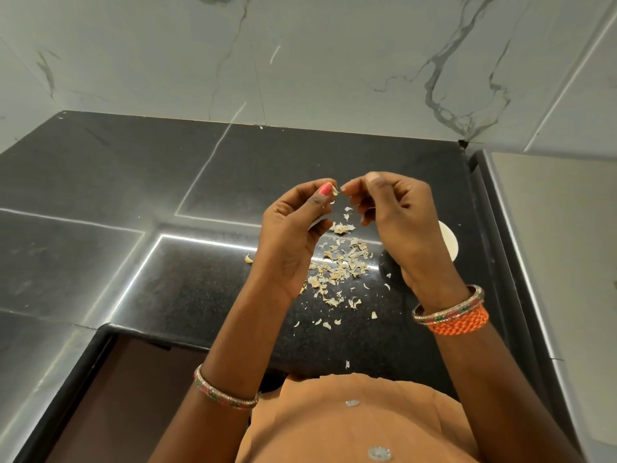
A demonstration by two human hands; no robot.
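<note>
Clove (335, 192) (probably garlic, mostly hidden) sits pinched between left hand (293, 235) and right hand (397, 215), above peels (340, 265) scattered on the table (200, 279).

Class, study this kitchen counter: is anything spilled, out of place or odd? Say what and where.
Pale papery peelings lie scattered loose on the black counter, beside a white dish. They lie below the left hand and right hand, which pinch a small piece. A few strays lie near the counter's front edge.
</note>
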